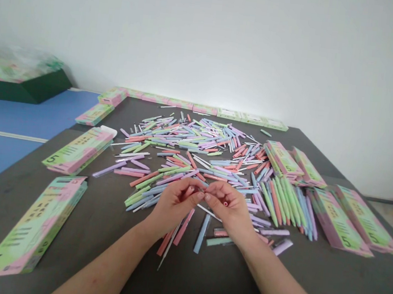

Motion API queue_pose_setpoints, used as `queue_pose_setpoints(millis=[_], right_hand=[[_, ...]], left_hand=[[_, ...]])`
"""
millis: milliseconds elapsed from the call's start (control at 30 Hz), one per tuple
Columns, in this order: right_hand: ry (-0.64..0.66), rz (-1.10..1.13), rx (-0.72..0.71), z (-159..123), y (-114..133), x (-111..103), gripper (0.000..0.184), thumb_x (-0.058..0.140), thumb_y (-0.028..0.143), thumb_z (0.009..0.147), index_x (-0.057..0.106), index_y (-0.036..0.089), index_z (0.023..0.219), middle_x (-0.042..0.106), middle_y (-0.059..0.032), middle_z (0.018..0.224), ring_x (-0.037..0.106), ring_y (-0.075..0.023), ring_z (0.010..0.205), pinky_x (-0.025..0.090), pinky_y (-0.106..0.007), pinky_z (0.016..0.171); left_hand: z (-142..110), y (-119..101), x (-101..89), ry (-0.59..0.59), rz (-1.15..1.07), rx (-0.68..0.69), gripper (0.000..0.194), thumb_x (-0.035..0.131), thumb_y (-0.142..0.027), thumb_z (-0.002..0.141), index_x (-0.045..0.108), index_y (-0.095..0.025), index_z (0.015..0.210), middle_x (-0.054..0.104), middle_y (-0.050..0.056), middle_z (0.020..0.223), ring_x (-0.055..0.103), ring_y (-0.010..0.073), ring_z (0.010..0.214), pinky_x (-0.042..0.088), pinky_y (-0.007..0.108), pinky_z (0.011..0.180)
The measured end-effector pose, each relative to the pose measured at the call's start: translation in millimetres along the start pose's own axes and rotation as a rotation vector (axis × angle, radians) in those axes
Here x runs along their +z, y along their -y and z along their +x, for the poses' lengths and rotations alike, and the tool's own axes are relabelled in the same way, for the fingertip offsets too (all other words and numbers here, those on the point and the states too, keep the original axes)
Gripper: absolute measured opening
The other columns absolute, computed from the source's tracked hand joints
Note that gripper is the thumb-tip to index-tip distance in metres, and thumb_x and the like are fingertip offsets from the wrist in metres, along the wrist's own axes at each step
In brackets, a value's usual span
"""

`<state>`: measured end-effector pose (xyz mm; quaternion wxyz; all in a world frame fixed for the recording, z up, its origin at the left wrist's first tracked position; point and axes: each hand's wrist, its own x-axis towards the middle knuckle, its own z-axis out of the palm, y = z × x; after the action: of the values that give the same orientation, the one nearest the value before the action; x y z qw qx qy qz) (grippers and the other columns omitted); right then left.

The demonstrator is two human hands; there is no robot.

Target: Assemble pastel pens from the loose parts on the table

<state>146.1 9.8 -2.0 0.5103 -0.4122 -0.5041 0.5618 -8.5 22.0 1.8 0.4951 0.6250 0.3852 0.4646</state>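
Observation:
My left hand (pixel 178 201) and my right hand (pixel 228 209) meet fingertip to fingertip above the near edge of the pen pile (pixel 197 138). Both are closed. A coral pen part (pixel 189 192) pokes out between the left thumb and fingers. In my right hand, the round end of another coral pen part (pixel 225 203) shows by the palm. What the fingertips pinch between them is too small to make out. Below the hands lie a white refill (pixel 169 247), coral barrels (pixel 184 227) and a blue barrel (pixel 202 234).
Green and pink pen boxes lie at left (pixel 34 223), at right (pixel 346 219) and along the back (pixel 180 103). Sorted pens (pixel 289 201) form a row right of the pile. A dark green bin (pixel 23 89) with plastic wrap stands on a blue surface (pixel 9 155) at far left.

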Motion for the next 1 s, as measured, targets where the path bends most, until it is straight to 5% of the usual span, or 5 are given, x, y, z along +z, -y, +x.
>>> queue_pose_setpoints(millis=[200, 367, 700, 867, 1000], right_hand=[[0.001, 0.258, 0.144, -4.6, 6.3, -0.3, 0.014, 0.059, 0.028, 0.075, 0.061, 0.018, 0.085, 0.057, 0.0003, 0.077, 0.025, -0.0048, 0.045, 0.019, -0.020, 0.040], [-0.003, 0.406, 0.252, -5.3, 13.6, -0.1, 0.024, 0.053, 0.016, 0.066, 0.068, 0.016, 0.085, 0.057, -0.0033, 0.075, 0.037, -0.0094, 0.053, 0.034, -0.023, 0.047], [-0.024, 0.346, 0.074, 0.6, 7.9, -12.4, 0.019, 0.068, 0.025, 0.079, 0.063, 0.022, 0.097, 0.069, -0.0037, 0.093, 0.068, -0.0190, 0.093, 0.052, -0.036, 0.087], [-0.275, 0.214, -0.059, 9.3, 17.9, -32.7, 0.020, 0.068, 0.030, 0.079, 0.060, 0.024, 0.097, 0.069, -0.0027, 0.094, 0.068, -0.0183, 0.095, 0.055, -0.030, 0.079], [-0.280, 0.127, -0.014, 12.1, 13.3, -39.1, 0.020, 0.065, 0.038, 0.081, 0.060, 0.021, 0.091, 0.069, -0.0019, 0.083, 0.068, -0.0152, 0.072, 0.051, -0.023, 0.056]], left_hand=[[-1.3, 3.0, 0.3, -0.033, -0.088, -0.078, 0.016, 0.061, -0.034, 0.084, 0.064, -0.018, 0.084, 0.054, -0.003, 0.064, 0.038, 0.0074, 0.049, 0.030, 0.021, 0.047], [-1.4, 8.4, -1.7, -0.007, -0.323, -0.153, 0.020, 0.062, -0.038, 0.084, 0.062, -0.019, 0.091, 0.056, -0.003, 0.067, 0.030, 0.0028, 0.040, 0.018, 0.020, 0.039], [1.8, 7.9, -3.1, -0.061, -0.436, -0.149, 0.018, 0.062, -0.033, 0.084, 0.062, -0.018, 0.092, 0.061, -0.001, 0.073, 0.031, 0.0001, 0.039, 0.016, 0.017, 0.037], [1.8, 4.7, -1.8, -0.103, -0.394, -0.154, 0.018, 0.063, -0.034, 0.084, 0.061, -0.017, 0.089, 0.062, 0.000, 0.073, 0.030, 0.0004, 0.038, 0.016, 0.017, 0.036], [2.3, 4.8, -1.5, -0.089, -0.381, -0.163, 0.019, 0.062, -0.036, 0.084, 0.061, -0.017, 0.088, 0.058, -0.002, 0.069, 0.029, 0.0010, 0.038, 0.015, 0.018, 0.037]])
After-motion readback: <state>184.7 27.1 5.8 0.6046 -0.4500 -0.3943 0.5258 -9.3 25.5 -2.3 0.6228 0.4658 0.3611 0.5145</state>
